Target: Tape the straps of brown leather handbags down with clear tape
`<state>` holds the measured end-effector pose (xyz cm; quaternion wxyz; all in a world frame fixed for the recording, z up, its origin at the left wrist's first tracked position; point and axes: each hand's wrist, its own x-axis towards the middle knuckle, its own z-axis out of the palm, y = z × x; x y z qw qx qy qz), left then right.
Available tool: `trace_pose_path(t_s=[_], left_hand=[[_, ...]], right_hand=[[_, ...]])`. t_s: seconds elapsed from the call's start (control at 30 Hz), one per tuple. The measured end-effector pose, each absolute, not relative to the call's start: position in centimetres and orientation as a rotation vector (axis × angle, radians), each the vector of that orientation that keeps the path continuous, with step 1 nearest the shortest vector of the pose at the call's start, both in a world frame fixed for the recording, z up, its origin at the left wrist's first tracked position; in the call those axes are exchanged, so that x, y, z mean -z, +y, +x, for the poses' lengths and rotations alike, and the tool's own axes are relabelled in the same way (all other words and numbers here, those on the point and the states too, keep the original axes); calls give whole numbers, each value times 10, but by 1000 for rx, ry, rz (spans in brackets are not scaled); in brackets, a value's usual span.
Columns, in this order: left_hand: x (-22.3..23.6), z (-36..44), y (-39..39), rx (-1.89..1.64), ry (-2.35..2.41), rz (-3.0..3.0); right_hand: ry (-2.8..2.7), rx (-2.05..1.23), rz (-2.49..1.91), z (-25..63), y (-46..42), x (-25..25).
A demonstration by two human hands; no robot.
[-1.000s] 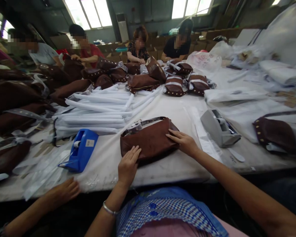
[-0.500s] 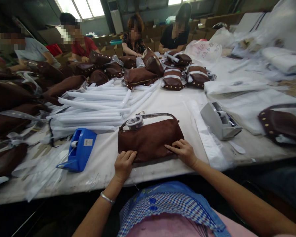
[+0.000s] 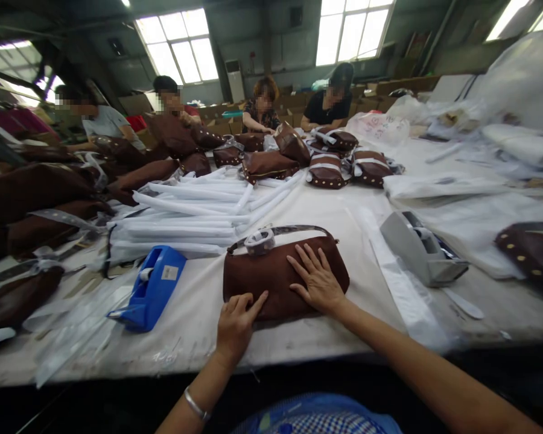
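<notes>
- Right hand [image 3: 319, 286] flat on the brown bag [image 3: 253, 272], grip wide!
- Left hand [image 3: 235, 322] at its near edge, fingers curled; can't tell if that grip pinches.
- Bag's on the surface [image 3: 199, 319], right of the blue dispenser [image 3: 156, 292].

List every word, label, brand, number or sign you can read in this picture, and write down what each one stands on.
Nothing can be read with certainty.
White label on the blue tape dispenser: its print is too small to read.
Red writing on the plastic bag: too blurred to quote.
Front brown bag: no lettering visible.
</notes>
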<state>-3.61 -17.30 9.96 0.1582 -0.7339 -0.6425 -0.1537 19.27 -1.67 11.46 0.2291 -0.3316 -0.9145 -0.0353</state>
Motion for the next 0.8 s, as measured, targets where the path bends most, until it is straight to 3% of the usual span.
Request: trace_pose_path(t_s=[0.13,0.27,0.53,0.67,0.8], left_hand=[[-145,-19,-172,430,-2093,-2244],[-174,-3,-142,696,-1998,-2316],[-103,-7,-101,547,-2252,-1749],[-101,-7,-104,559,-2250,-1726],[-101,-5,-104,565,-2228,-1711]], right_hand=[[-2549,108,-921,194,-22,-99],[-2528,151,-915,198,-24,-104],[-2390,112,-1153,188,-17,-98],[-2385,68,-1188,190,-13,-106],[-2318,78,-1031,205,-17,-150]])
